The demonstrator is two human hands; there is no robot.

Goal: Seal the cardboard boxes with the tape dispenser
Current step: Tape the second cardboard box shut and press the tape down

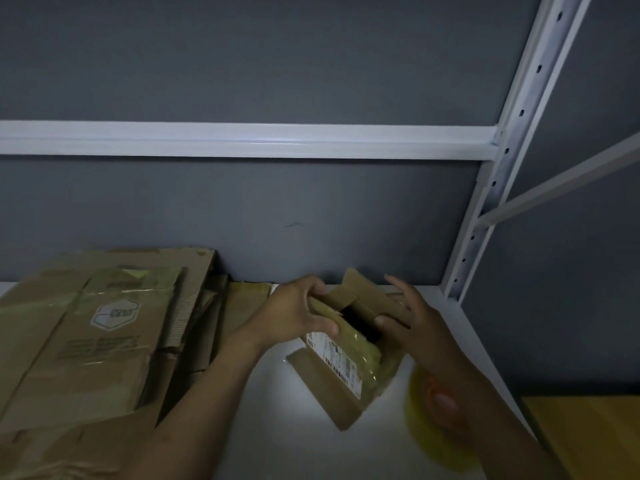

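Flattened cardboard (86, 341) lies at 9 o'clock. The open box (346, 362), long axis 11 to 5 o'clock, is gripped at its flaps by left hand (298, 313) and right hand (415, 327). The tape roll (422, 434) lies at its 5 o'clock, under the right forearm.

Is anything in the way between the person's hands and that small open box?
Nothing visible does: the left hand grips one flap of the small box, and the right hand holds the opposite flap.
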